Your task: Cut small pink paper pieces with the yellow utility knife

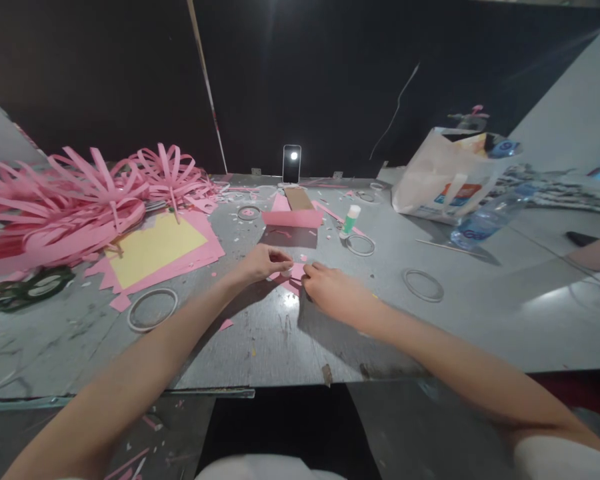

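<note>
The left hand (263, 264) pinches a white bit (286, 272) over pink paper (293, 287); the right hand (329, 289) curls at its edge, grip unclear to me; glue stick (350, 222), their one o'clock.

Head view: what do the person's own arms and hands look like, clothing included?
The left hand and right hand are ungloved, with no watch or bracelet showing. Left forearm and right forearm are bare; a white sleeve shows by the right elbow.
</note>
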`<action>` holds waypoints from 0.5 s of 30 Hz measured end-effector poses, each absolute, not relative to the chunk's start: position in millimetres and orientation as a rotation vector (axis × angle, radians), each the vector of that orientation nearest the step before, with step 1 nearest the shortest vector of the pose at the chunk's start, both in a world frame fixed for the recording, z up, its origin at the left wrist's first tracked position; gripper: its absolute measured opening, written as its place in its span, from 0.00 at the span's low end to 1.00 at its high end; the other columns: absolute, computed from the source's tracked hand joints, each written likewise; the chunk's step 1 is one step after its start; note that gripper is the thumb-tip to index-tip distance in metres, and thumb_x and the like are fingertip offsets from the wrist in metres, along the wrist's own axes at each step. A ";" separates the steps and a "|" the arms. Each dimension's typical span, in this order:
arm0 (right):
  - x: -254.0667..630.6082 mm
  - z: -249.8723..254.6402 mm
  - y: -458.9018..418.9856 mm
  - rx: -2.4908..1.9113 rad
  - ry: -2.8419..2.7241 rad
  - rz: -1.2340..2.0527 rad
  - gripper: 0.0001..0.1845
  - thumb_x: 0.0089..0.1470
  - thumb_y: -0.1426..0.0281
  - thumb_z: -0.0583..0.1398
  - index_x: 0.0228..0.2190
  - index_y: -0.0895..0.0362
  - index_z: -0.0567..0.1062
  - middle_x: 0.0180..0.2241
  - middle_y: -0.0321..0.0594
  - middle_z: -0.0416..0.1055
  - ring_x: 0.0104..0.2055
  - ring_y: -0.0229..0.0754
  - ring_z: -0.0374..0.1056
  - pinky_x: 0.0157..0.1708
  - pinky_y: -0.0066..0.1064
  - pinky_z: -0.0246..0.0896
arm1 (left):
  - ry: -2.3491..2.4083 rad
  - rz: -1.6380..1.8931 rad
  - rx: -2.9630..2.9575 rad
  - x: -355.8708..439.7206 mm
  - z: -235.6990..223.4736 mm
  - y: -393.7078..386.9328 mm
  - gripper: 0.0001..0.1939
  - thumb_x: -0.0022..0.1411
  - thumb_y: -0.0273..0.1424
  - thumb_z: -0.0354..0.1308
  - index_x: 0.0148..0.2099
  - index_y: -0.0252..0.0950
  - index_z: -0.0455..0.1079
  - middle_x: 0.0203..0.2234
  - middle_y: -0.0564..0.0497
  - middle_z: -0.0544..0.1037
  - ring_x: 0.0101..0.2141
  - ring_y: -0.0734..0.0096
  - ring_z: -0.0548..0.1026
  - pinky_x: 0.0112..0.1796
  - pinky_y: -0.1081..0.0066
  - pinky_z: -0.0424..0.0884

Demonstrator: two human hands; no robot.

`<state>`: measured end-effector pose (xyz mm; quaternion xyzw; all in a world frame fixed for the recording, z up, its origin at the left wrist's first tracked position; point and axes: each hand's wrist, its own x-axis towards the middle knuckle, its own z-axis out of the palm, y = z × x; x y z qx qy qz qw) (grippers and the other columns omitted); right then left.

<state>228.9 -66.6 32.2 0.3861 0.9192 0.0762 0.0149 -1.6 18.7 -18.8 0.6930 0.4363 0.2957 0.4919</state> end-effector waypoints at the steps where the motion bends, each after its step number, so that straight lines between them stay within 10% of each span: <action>1: 230.6 34.1 -67.0 1.209 2.843 0.238 0.10 0.61 0.84 0.63 0.35 0.60 0.82 0.42 0.49 0.77 0.42 0.47 0.74 0.41 0.35 0.65 | 1.077 0.716 1.700 -1.9 -17.4 18.9 0.15 0.60 0.43 0.73 0.42 0.36 0.86 0.38 0.43 0.87 0.40 0.60 0.81 0.42 0.64 0.76; 15: 256.0 51.9 -66.9 1.331 2.667 0.090 0.13 0.55 0.87 0.61 0.33 0.58 0.80 0.32 0.39 0.74 0.26 0.37 0.65 0.28 0.33 0.49 | 1.107 0.679 1.690 0.1 -1.9 12.3 0.10 0.61 0.38 0.71 0.40 0.37 0.84 0.36 0.44 0.87 0.39 0.59 0.82 0.42 0.65 0.75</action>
